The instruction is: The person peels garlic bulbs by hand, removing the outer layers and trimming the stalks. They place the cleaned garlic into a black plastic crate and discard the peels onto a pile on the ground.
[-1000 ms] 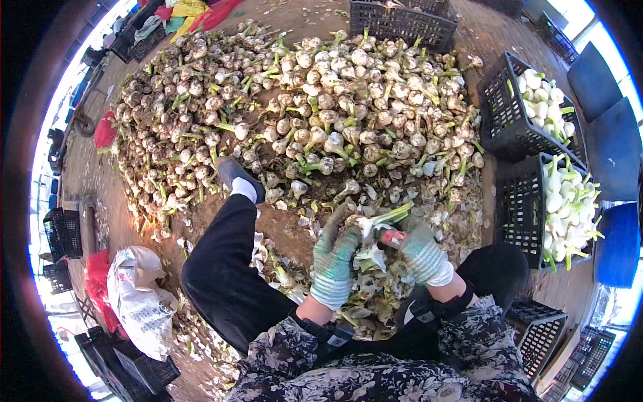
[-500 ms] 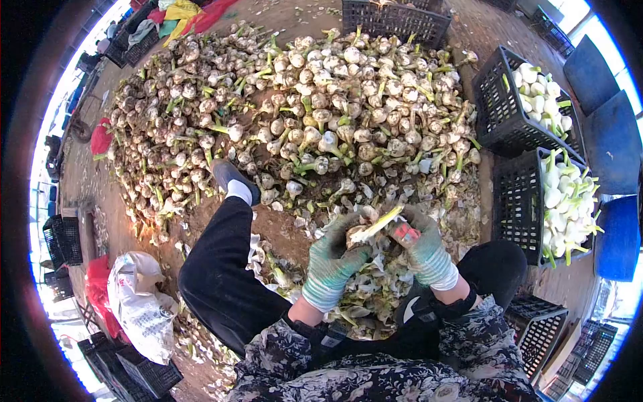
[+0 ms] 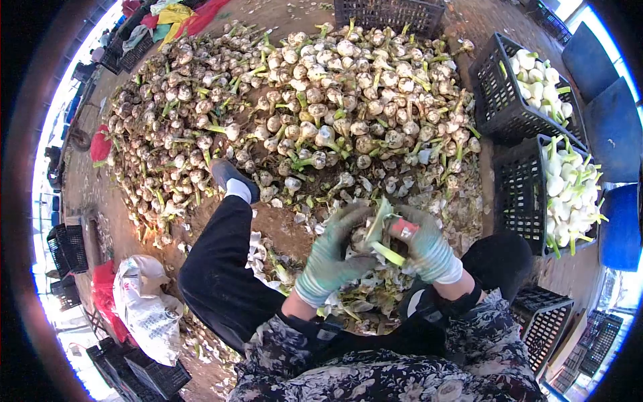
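Observation:
Both my hands wear green and white gloves and meet over a litter of peeled skins [image 3: 365, 301]. Fingers of my left hand [image 3: 338, 254] curl round a garlic bulb [image 3: 360, 236], which is partly hidden by the glove. My right hand [image 3: 422, 244], with red on a finger, is closed on the garlic's leafy outer layer [image 3: 380, 221]. A pale green stem piece [image 3: 388, 254] slants down between the hands. Beyond them spreads a large heap of unpeeled garlic [image 3: 321, 100].
Black crates of white peeled garlic [image 3: 569, 194] stand at the right, beside blue barrels [image 3: 619, 228]. Another black crate [image 3: 388, 17] is behind the heap. A white sack [image 3: 144, 301] lies at the left. A partly visible crate [image 3: 542, 321] is at the lower right.
The stem, which pointed up to the right, now slants down to the right. A leafy layer now stands up between my hands, pulled away from the bulb.

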`<state>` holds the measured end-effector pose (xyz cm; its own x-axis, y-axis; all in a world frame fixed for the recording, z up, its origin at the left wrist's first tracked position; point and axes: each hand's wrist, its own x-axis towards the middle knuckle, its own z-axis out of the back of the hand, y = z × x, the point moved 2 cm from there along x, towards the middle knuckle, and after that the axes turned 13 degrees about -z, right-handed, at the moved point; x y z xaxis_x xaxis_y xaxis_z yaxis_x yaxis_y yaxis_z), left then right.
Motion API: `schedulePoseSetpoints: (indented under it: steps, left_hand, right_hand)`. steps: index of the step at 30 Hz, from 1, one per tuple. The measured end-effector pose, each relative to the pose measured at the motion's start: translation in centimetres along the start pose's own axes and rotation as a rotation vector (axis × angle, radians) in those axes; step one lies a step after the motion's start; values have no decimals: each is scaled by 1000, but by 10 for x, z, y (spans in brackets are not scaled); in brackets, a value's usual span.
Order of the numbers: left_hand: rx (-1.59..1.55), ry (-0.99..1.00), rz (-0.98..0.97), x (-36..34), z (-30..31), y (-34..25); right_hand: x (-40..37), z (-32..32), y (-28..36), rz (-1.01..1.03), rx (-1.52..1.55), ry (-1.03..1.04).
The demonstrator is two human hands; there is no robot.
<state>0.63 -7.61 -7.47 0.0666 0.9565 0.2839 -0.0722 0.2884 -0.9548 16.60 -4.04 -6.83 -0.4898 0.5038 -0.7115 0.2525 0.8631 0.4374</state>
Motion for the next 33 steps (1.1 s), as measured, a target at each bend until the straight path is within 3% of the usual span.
schedulePoseSetpoints:
  steps: [2, 3, 4, 5, 8, 14, 16, 18, 20, 22, 23, 24, 27, 29, 31, 32, 33]
  left_hand:
    - [-25, -5, 62, 4, 6, 2]
    - [-177, -70, 208, 6, 11, -3]
    - [-329, -136, 354, 5, 14, -5]
    - [-158, -76, 224, 5, 13, -6]
    - [-305, -133, 381, -5, 10, -3]
    - [-94, -147, 300, -8, 7, 1]
    - [-28, -157, 298, -10, 6, 4]
    - [-238, -381, 527, -14, 5, 10]
    - [-394, -493, 553, -12, 5, 15]
    - [-690, -669, 569, -14, 7, 18]
    - [-788, -622, 475, -13, 8, 23]
    - [-789, -618, 472, -9, 11, 18]
    - [-951, -535, 436, 11, 11, -13]
    - [-1061, -492, 385, 8, 11, -9]
    - [-1278, -487, 399, -2, 9, -3]
    - [-1281, -486, 400, -3, 8, 0]
    - [-1102, -529, 440, -2, 9, 1]
  right_hand:
    - [-7, -5, 9, 564, -1005, -287]
    - [-10, -9, 8, 740, -1091, -330]
    - [-7, -8, 6, 739, -1086, -329]
    - [-3, -8, 3, 749, -1106, -269]
    - [-2, -14, 2, 728, -1266, -243]
    - [5, -11, -1, 803, -1233, -196]
    - [-4, -19, 2, 891, -1414, -178]
    - [-14, -32, -1, 993, -1445, -98]
    - [-16, -37, -2, 1096, -1474, -5]
    - [-9, -27, 2, 898, -1171, -67]
    - [-3, -20, 9, 640, -836, -10]
    - [1, -14, 11, 530, -689, -56]
    - [1, -15, 11, 516, -506, 62]
    - [10, -4, -10, 280, -89, 59]
    - [8, 5, -5, 199, 60, 148]
    - [9, 8, -2, 119, 203, 239]
    - [-2, -9, 6, 171, 331, 187]
